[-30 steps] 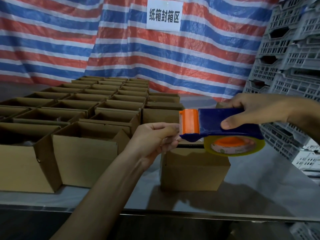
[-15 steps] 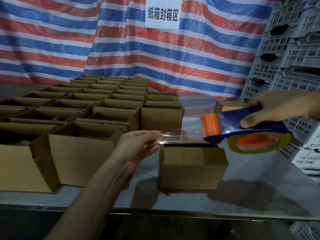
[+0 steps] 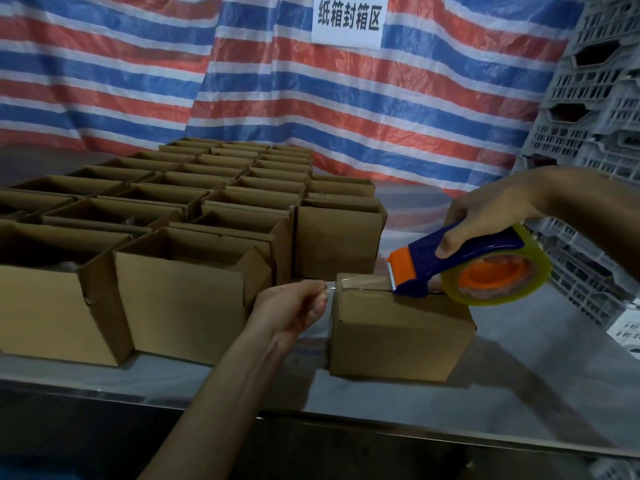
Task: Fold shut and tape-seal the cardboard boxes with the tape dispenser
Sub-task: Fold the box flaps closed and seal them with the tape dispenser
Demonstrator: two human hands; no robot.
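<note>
We see only bare parts: the left hand and right hand uncovered, the left forearm bare down to the bottom edge, the right forearm bare to the right edge.

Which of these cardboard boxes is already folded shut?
The lone box at front right, under the tape dispenser. Its flaps are down, with clear tape stretched over them; the boxes in the rows to its left stand open.

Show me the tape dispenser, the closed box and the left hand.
tape dispenser (image 3: 423,257), head view, blue body.
closed box (image 3: 398,337), head view, front face.
left hand (image 3: 289,306), head view, middle of the hand.
</note>
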